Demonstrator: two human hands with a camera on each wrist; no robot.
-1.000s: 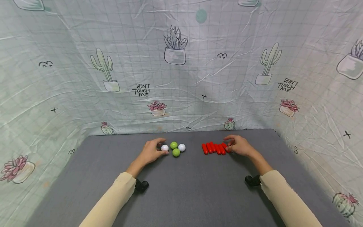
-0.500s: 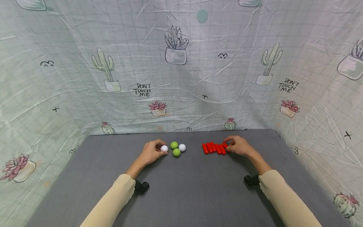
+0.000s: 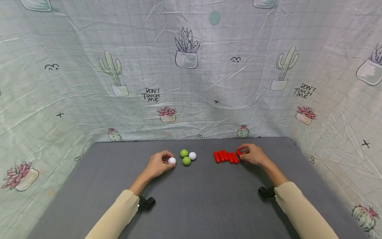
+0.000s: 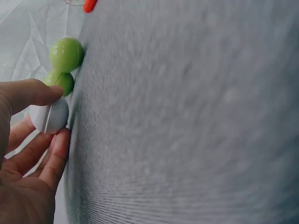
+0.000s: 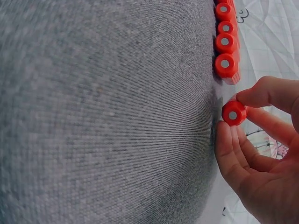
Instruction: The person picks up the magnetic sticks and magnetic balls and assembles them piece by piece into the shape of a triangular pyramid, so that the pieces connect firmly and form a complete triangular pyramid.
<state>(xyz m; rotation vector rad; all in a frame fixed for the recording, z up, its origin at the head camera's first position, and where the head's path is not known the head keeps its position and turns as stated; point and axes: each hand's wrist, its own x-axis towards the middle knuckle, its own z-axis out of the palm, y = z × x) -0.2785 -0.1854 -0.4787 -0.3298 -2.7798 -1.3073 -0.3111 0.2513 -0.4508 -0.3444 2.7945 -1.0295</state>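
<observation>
My left hand [image 3: 161,164] pinches a white ball [image 3: 171,160] with a groove round it, as the left wrist view shows. Just beyond it stand two green balls [image 3: 184,153] and a second white ball [image 3: 192,156], close together. On the right, my right hand [image 3: 252,154] holds a short red rod [image 5: 233,113] between thumb and fingers. A grey round spot marks the rod's near end. To its left lies a row of several similar red rods [image 3: 225,156], side by side, with a small gap between the row and the held rod.
A grey cloth-covered table [image 3: 203,199] lies under everything. Behind it and on both sides hangs a pale curtain [image 3: 134,116] printed with cacti and lettering. Black wrist-worn devices [image 3: 146,203] stick out inward from both sleeves.
My left hand has drawn the white ball slightly away from the other balls, toward me. The right hand has parted one red rod from the row, a little to the right.
</observation>
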